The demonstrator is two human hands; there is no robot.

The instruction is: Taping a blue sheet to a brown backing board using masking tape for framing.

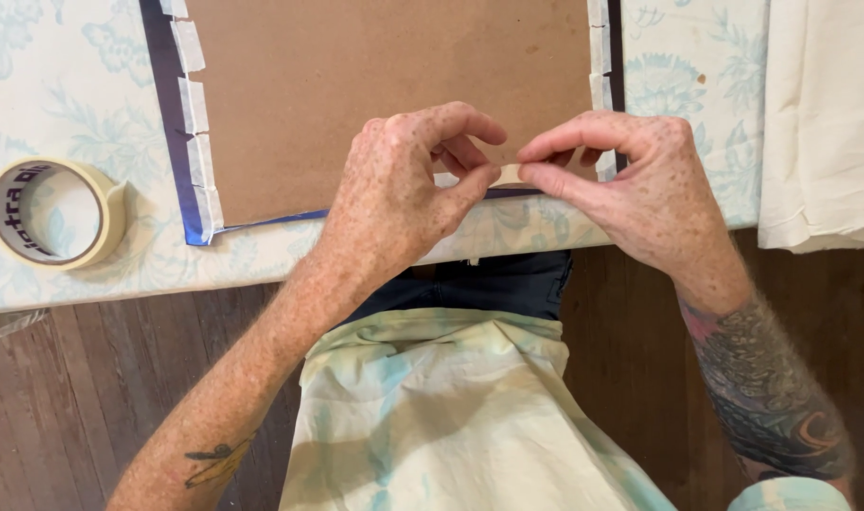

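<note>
- the left hand (pixel 408 185) and the right hand (pixel 626 185) met at the near edge of a brown hardboard backing panel (pixel 385 85), at about 6 o'clock on the panel.
- both grips were pressed together on a small piece of masking tape (pixel 510 174): the left thumb and forefinger pinched one end, the right thumb and forefinger the other, with the piece held just over the panel's lower edge.
- the panel lay on a dark blue sheet (pixel 172 123) whose border showed around it, all on a tabletop covered by a pale floral cloth (pixel 91 95).
- as a judgement of progress: the left side, at 9 o'clock, already carried a row of short tape strips (pixel 195 104) folded over the blue border, and the right side, at 3 o'clock, had a similar row (pixel 599 57).
- the near edge looked mostly bare, with the blue border loose at its left corner, so that side seemed left to tape; the far edge was out of view.
- a roll of cream masking tape (pixel 53 213) lay flat on the cloth at 9 o'clock from the hands, well apart from them; it had dark purple printing on the inside of its core, and a loose end stuck out on its right.
- folded cream fabric (pixel 825 123) lay at 3 o'clock, beside the tabletop's edge.
</note>
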